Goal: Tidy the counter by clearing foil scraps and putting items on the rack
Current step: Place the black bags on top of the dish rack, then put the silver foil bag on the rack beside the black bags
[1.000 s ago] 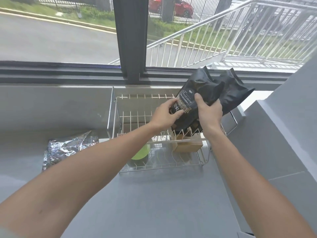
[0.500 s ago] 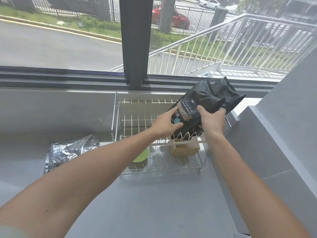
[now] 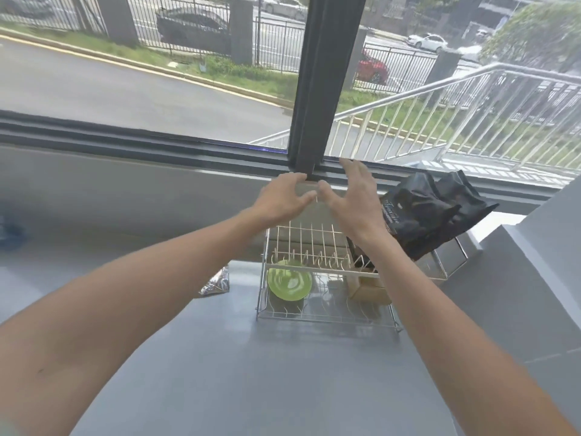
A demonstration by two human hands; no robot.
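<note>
Both hands let go of the black bag [image 3: 437, 215], now propped on the rack [image 3: 327, 316] top tier's right end. Left hand [image 3: 283, 199] and right hand [image 3: 352, 199] hover above the rack, each grip wide, empty.

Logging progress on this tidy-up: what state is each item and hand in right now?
Left hand: open, empty, raised above the rack.
Right hand: open, empty.
Black bag: crumpled, leaning on the rack's upper tier.
Rack: standing on the counter.
Green plate: in the rack.
Brown box: in the rack.
Foil scrap: on the counter.

Black bag [image 3: 434, 221], lime-green plate [image 3: 290, 283], white wire rack [image 3: 314, 247], grey counter [image 3: 251, 372]
</note>
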